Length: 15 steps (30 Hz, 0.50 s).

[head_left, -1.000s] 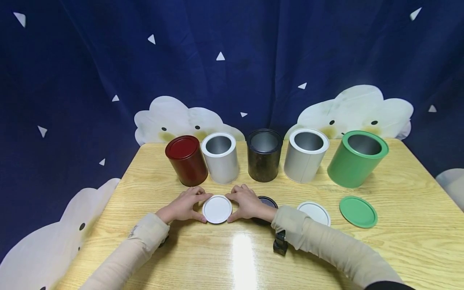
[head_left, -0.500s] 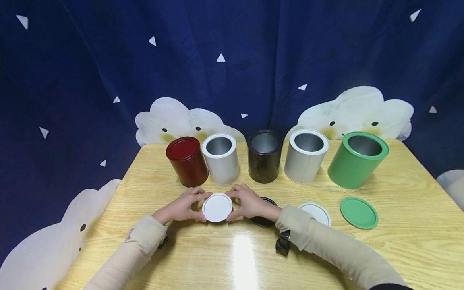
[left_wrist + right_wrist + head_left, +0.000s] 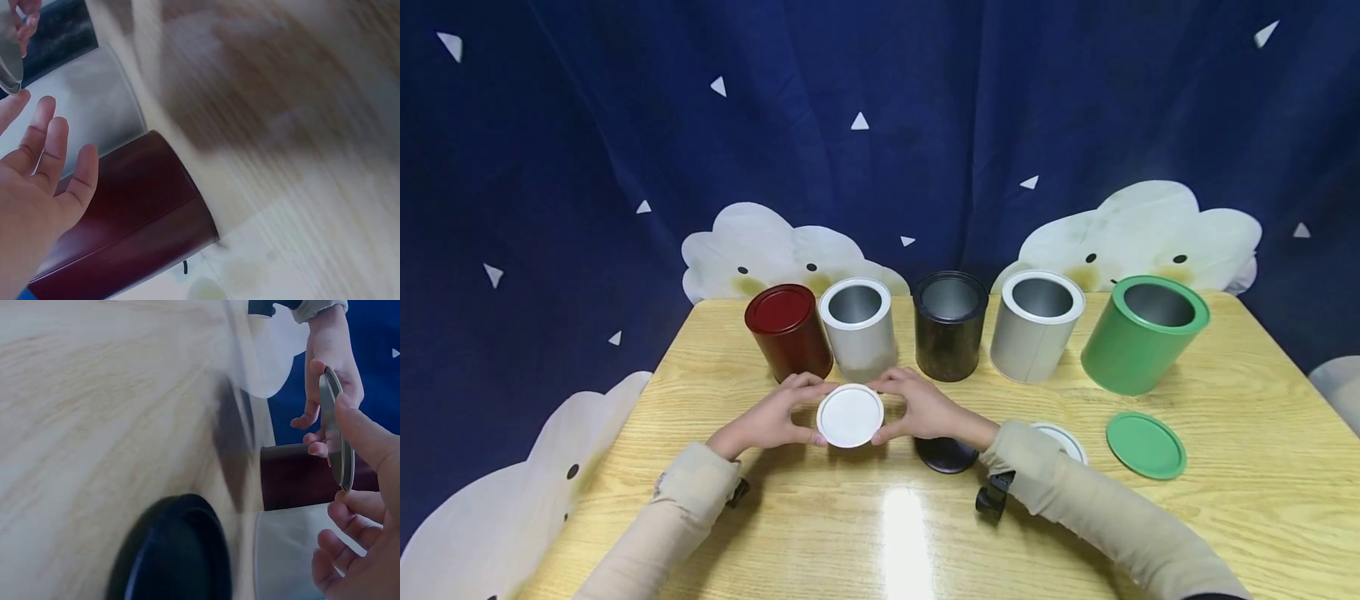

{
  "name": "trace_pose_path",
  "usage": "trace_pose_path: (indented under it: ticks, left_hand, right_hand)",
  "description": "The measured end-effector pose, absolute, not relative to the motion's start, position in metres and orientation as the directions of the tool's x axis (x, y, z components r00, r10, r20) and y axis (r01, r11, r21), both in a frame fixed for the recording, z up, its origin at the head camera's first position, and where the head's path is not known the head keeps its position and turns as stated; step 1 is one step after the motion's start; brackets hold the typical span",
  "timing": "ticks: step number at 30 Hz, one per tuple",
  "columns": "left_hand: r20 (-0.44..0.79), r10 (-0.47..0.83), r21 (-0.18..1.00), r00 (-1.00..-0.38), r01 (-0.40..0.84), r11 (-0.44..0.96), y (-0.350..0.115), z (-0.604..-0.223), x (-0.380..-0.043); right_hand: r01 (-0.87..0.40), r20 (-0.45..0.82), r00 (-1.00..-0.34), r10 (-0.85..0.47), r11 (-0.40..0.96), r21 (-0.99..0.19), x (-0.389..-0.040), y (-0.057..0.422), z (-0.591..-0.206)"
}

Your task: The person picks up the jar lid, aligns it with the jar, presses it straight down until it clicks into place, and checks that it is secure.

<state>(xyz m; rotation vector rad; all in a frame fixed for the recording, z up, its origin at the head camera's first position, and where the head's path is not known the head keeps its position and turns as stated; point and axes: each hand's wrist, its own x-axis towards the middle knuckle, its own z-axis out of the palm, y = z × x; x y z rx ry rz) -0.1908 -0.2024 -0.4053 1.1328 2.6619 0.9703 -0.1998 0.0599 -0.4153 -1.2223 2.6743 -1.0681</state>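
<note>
A round white lid [image 3: 850,415] is held by its rim between two hands, raised off the table. On its left side my left hand [image 3: 775,414] pinches the edge with thumb and forefinger; my right hand [image 3: 921,406] does likewise on the other side. The right wrist view shows the lid [image 3: 338,428] edge-on, above the tabletop. Just behind stands a white can [image 3: 867,348] with an open top. To its left is a dark red can [image 3: 793,346] with its lid on. In the left wrist view my left hand's [image 3: 47,175] remaining fingers are spread.
Farther right stand an open black can [image 3: 947,346], another open white can [image 3: 1028,346] and an open green can [image 3: 1127,354]. A black lid [image 3: 946,457], partly under my right wrist, a second white lid [image 3: 1070,444] and a green lid [image 3: 1146,446] lie on the wooden table [image 3: 805,533].
Both hands have lifted the white lid off the table and moved it slightly toward the cans. More of the black lid shows below the right hand. The cans stay in place.
</note>
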Motion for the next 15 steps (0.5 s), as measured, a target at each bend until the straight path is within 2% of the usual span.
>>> trace_pose_path:
  ticks: [5, 15]
  left_hand:
    - [0.170, 0.654, 0.604, -0.737, 0.602, 0.522, -0.202, -0.399, -0.190]
    - [0.221, 0.650, 0.600, -0.727, 0.627, 0.497, -0.199, -0.388, -0.192]
  right_hand:
    - [-0.663, 0.276, -0.692, -0.667, 0.437, -0.607, -0.199, 0.062, -0.406]
    - [-0.671, 0.295, -0.691, -0.660, 0.433, -0.602, -0.202, 0.065, -0.394]
